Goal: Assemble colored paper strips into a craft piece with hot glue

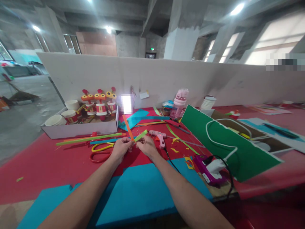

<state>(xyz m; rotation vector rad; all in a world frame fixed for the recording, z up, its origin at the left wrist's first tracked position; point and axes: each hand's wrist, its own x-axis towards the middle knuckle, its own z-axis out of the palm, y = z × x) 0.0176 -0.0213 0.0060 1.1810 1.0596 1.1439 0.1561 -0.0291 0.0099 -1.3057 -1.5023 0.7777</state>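
My left hand [123, 148] and my right hand [147, 147] meet over the red table, fingertips pinched close together. Between them an orange paper strip [128, 127] points up and away, and a green paper strip [141, 135] slants up to the right. The two strips cross or join at my fingertips; the exact joint is hidden. Scissors with one yellow and one red handle loop [100, 156] lie beside my left hand. A pink glue gun [159, 137] rests just past my right hand, its black cord running toward me.
A white box [83, 131] at the left holds paper-cup figures [100, 106] and cups. Blue sheets [147, 187] cover the near edge. On the right stand a purple power strip [209, 171] and a green-sided box [221, 149]. A pink bottle [179, 103] stands by the white partition.
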